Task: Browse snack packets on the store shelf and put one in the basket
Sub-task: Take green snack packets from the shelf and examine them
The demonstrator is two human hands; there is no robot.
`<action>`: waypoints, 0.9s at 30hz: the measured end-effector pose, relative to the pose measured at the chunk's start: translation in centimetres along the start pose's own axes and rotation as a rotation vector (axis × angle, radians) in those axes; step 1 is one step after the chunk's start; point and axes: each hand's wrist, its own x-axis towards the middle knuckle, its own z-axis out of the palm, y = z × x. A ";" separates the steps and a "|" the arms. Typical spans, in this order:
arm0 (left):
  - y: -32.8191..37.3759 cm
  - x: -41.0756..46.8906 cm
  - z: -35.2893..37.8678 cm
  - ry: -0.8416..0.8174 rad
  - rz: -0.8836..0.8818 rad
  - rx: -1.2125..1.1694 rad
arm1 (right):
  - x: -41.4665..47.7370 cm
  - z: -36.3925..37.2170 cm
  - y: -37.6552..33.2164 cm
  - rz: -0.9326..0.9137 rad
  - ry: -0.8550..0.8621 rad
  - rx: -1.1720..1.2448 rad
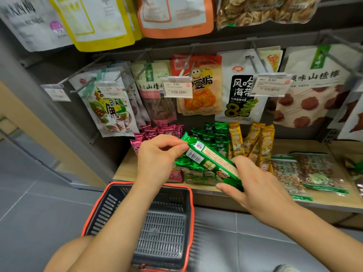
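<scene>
A long green snack packet (211, 162) is held slantwise over the front of the wooden shelf (125, 169), its back with a barcode facing me. My left hand (159, 156) pinches its upper end. My right hand (253, 183) grips its lower end, thumb under it. Directly below my arms, a dark plastic basket with a red rim (137, 187) sits on the floor, with nothing seen inside it. More green packets (216, 138) of the same kind stand on the shelf behind the held one.
Pink packets (155, 132) stand left of the green ones, yellow packets (257, 142) to the right. Clear bags of nuts (312, 171) lie further right. Hanging bags on pegs with price tags (176, 87) fill the rack above. Grey tiled floor (39, 213) surrounds the basket.
</scene>
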 end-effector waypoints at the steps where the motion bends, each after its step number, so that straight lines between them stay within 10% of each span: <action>1: -0.1 0.0 -0.1 0.010 0.019 0.022 | 0.0 0.1 0.1 0.000 -0.045 0.041; 6: -0.9 0.7 -1.2 0.088 -0.005 0.199 | 1.1 -1.5 1.3 0.013 -0.286 0.441; 15: -1.5 0.3 -1.6 -0.259 0.247 0.753 | 1.2 -4.1 3.2 0.188 0.002 0.459; 27: -0.5 -1.3 0.7 -0.290 0.581 0.457 | 1.0 -4.2 2.2 0.183 0.088 0.653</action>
